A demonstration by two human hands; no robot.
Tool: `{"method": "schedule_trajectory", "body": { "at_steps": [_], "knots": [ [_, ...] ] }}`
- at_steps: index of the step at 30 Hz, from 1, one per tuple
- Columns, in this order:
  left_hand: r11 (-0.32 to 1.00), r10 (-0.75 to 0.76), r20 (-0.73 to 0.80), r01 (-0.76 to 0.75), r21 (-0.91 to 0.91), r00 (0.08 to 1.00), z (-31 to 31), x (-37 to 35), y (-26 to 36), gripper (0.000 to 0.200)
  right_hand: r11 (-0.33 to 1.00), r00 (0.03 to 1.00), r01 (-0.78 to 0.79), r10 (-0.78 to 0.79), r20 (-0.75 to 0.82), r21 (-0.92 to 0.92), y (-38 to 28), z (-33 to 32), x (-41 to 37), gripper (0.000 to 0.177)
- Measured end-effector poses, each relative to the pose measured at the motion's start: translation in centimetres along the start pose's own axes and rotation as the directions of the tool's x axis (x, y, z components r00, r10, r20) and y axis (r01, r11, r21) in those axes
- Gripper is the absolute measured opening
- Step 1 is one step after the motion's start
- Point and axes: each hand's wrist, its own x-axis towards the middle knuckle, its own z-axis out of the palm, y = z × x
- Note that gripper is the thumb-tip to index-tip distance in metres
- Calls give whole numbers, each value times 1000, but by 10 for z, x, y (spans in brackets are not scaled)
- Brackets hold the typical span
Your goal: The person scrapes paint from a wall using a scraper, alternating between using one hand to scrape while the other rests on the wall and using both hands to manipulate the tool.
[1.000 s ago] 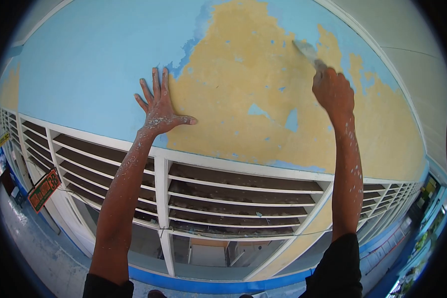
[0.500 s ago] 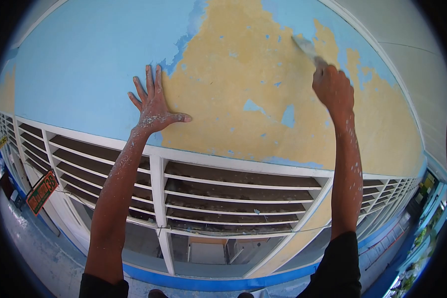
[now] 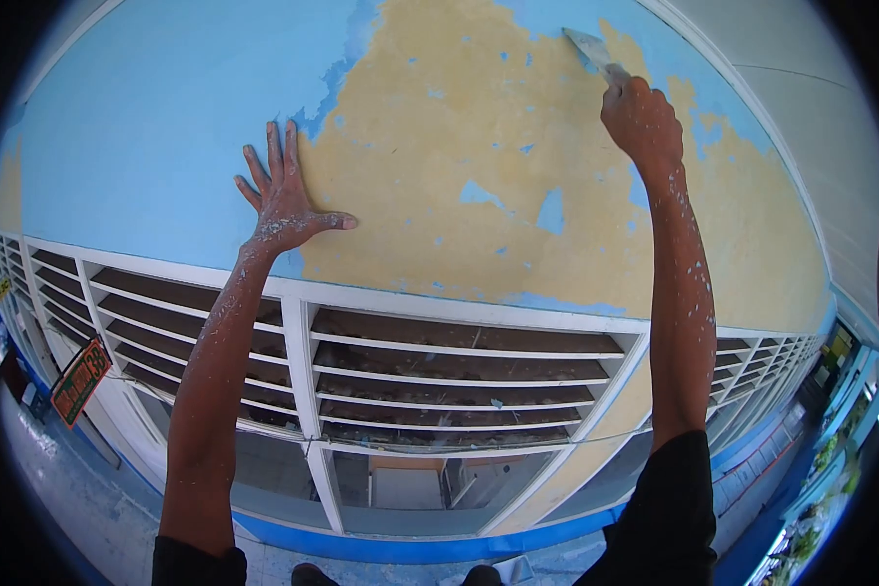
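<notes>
My left hand (image 3: 288, 200) lies flat on the wall with its fingers spread, across the border between light blue paint (image 3: 166, 146) and a bared tan patch (image 3: 410, 205). Paint flecks cling to its wrist and forearm. Higher up on the right, my right hand (image 3: 643, 122) is wrapped round the handle of a paint scraper (image 3: 588, 47). The scraper's blade points up and left, at the upper edge of the tan patch where blue paint is left. Small blue scraps (image 3: 552, 211) dot the tan surface.
Below the wall runs a white slatted window frame (image 3: 469, 347) with paint chips on its slats. A sign (image 3: 81, 381) hangs at the left. A ladder (image 3: 752, 469) lies low at the right. My shoes show at the bottom edge, far above the floor (image 3: 381, 566).
My right hand has moved the scraper up and slightly left, along the blue paint's edge. My left hand stays flat on the wall; the whole view has shifted slightly.
</notes>
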Motion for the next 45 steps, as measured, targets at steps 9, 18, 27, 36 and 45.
{"method": "schedule_trajectory", "body": {
  "at_steps": [9, 18, 27, 36, 45],
  "knots": [
    [1000, 10, -18, -10, -8, 1000, -1, -3, 2, 178, 993, 994, -47, 57, 89, -111, 30, -12, -58, 25],
    [1000, 3, -24, -3, 11, 1000, 3, 0, 0, 177, 995, 996, -33, 41, 76, -96, 38, -3, -72, 31],
    [1000, 14, -1, -14, 1, 1000, 0, -1, 1, 177, 998, 1000, -20, 21, 18, -54, 48, 7, -48, 35],
    [998, 3, -26, -1, 65, 1000, 2, -5, 7, 164, 997, 997, 42, -47, -66, -72, 46, 29, -10, 26],
    [923, 379, -274, -342, 173, 884, -7, 98, 104, 122, 994, 994, 95, -97, -43, -49, 35, 13, -30, 30]
  ]
}}
